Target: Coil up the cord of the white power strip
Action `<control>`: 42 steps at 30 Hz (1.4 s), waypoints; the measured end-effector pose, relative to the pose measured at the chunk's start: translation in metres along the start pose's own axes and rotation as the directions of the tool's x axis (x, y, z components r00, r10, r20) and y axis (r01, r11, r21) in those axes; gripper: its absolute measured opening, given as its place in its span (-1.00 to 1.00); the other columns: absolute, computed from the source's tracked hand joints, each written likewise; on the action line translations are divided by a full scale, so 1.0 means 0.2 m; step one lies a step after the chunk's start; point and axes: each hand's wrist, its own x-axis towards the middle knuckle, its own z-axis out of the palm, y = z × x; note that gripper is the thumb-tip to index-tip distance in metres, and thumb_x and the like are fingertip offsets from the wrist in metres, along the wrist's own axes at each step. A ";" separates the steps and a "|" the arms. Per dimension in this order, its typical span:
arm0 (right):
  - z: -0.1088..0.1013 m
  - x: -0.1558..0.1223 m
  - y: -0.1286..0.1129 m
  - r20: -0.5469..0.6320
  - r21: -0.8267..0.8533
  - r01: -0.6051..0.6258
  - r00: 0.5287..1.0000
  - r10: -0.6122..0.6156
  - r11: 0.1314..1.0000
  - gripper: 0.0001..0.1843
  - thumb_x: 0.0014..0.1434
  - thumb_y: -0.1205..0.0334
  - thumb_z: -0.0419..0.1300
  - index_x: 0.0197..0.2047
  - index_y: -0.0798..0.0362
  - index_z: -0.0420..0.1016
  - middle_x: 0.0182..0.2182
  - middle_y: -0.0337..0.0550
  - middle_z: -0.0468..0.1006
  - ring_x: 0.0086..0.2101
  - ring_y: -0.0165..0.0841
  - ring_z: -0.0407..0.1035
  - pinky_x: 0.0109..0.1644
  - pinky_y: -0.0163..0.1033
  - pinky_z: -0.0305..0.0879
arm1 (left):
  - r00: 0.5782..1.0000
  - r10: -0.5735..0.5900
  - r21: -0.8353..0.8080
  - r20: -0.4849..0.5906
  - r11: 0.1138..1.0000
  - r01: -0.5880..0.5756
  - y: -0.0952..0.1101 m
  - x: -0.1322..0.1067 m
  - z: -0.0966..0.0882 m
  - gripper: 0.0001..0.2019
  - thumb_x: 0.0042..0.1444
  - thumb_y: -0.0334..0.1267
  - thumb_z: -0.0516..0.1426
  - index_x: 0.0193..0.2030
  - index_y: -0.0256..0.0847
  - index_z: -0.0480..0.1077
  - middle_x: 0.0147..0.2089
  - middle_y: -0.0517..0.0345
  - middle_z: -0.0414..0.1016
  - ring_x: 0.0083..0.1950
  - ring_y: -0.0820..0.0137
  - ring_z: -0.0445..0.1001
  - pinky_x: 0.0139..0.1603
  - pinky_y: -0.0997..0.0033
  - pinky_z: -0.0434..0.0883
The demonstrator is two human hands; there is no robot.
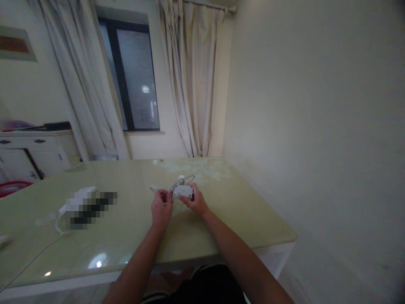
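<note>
A small, flat, light-grey box (pixel 183 191) with dark dots at its corners is held just above the table, tilted towards me. My right hand (pixel 196 203) grips its right side, thumb across the near face and fingers behind. At the box's left edge, my left hand (pixel 162 205) is closed in a pinch; what lies between its fingertips is too small to make out. Behind the box, a thin white cable (pixel 190 177) loops beside a white plug-like piece (pixel 181 178). Part of the cable also passes behind my left fingers.
The glossy pale-green table (pixel 228 223) meets a plain wall on the right. To the left lie a white power strip (pixel 85 193) and a blurred dark object (pixel 91 213). A white cord (pixel 34 258) runs to the front left edge. A white cabinet (pixel 41 152) stands beyond.
</note>
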 end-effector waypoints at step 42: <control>-0.03 0.06 0.09 -0.057 0.228 -0.190 0.976 0.208 0.955 -0.41 0.21 -0.15 0.16 0.18 0.01 0.38 -0.22 -0.16 0.55 -0.54 -0.46 0.45 -0.57 -0.40 0.19 | 0.973 -0.108 -0.437 0.202 0.879 0.189 -0.05 0.02 0.07 -0.50 -0.01 0.01 0.35 -0.01 -0.16 0.34 -0.01 -0.07 0.58 0.00 0.16 0.62 -0.10 0.23 0.58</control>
